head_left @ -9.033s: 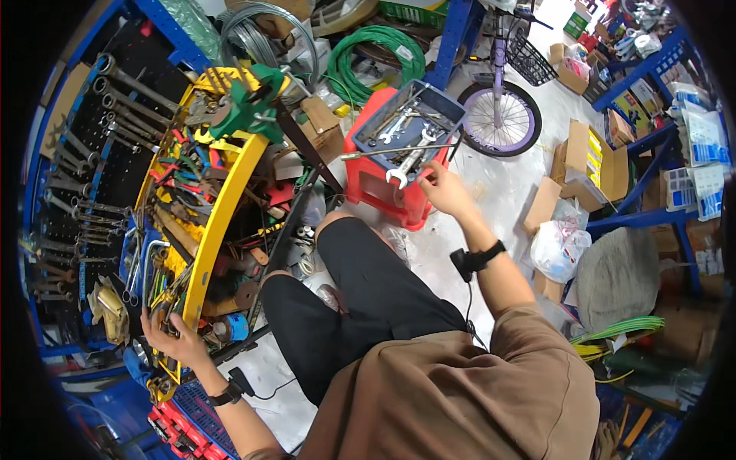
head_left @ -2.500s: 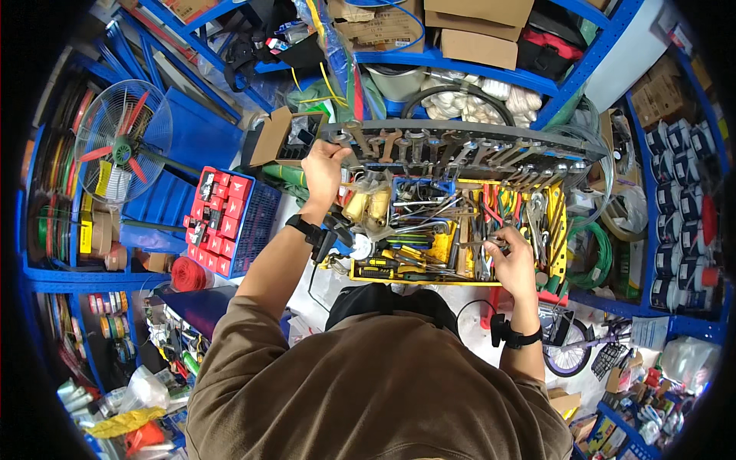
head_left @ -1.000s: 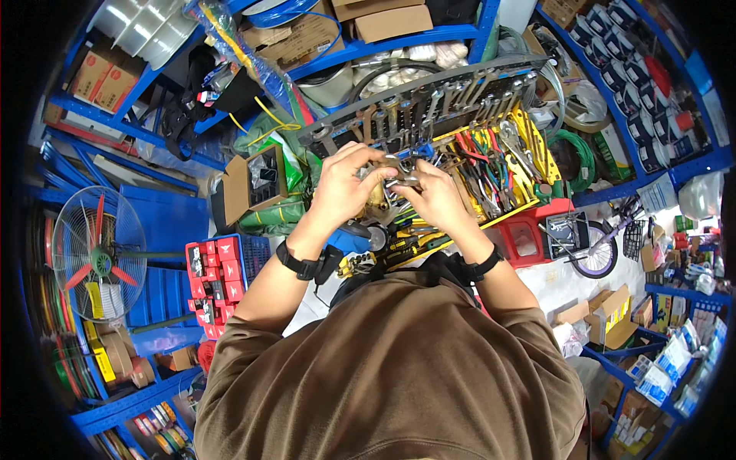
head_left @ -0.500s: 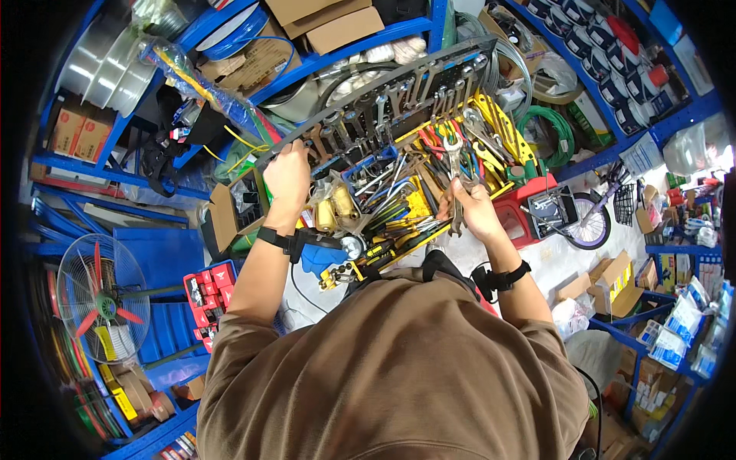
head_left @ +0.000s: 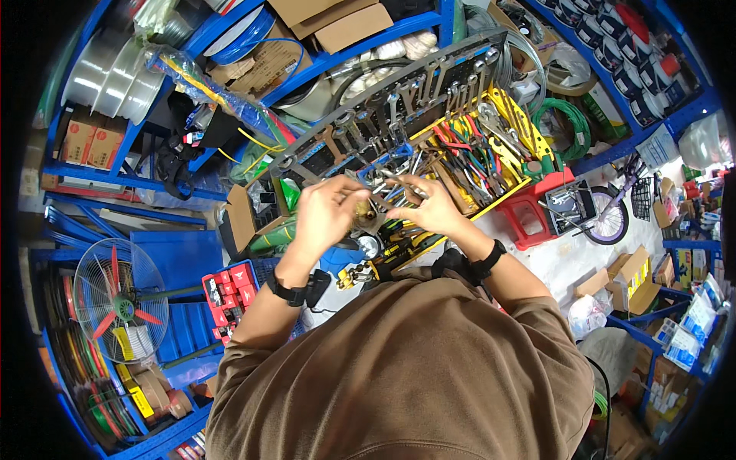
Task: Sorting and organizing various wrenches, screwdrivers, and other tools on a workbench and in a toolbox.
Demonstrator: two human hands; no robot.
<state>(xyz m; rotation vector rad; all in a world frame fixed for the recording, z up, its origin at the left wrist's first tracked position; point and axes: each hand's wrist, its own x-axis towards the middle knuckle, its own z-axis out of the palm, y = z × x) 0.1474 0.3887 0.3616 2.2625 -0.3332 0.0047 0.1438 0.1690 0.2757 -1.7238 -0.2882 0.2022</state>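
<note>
Wrenches [head_left: 387,182] sitting between both hands, above yellow tool tray [head_left: 512,126]; exact count hard to make out. Left hand [head_left: 326,215] curling round small brownish item, mostly hiding it. Right hand [head_left: 431,207] pinching wrench ends with fingertips. Tray holding pliers [head_left: 471,157]. Red crate [head_left: 529,215] sitting beside tray, contents unclear.

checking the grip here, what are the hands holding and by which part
Both hands, left hand and right hand, meet over the tool rack, pinching a small metal tool between them; which part cannot be told.
</note>
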